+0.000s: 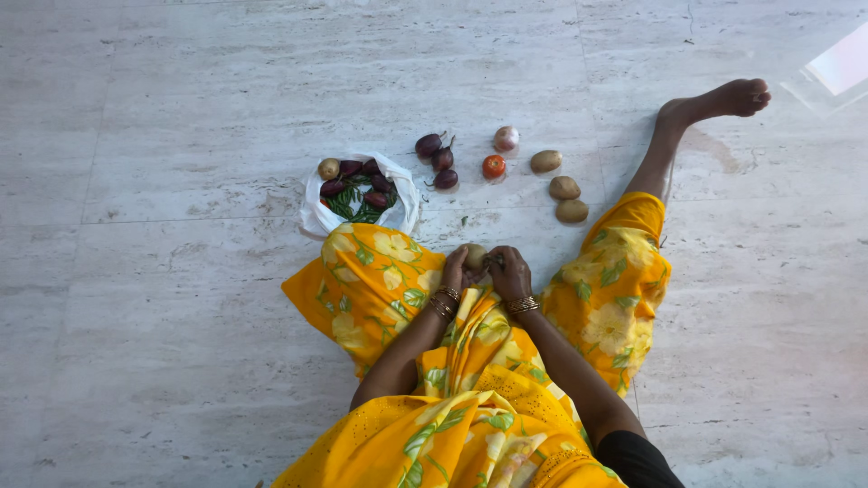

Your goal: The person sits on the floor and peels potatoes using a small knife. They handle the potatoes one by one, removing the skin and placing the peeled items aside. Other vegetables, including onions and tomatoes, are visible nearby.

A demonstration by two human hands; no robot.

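white bag (pixel 402 203) holds small aubergines (pixel 354 181) and greens (pixel 348 208).

A home, by the look of it: a person sits on a pale marble-tiled floor (pixel 181 316), with a white plastic bag (pixel 402 203) of vegetables and loose potatoes (pixel 564 188) laid out beside them

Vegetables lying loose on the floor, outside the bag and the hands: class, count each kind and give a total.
Eggplants: 3
Potatoes: 3
Tomato: 1
Onion: 1
Total: 8
Left out: the held potato and the bag.
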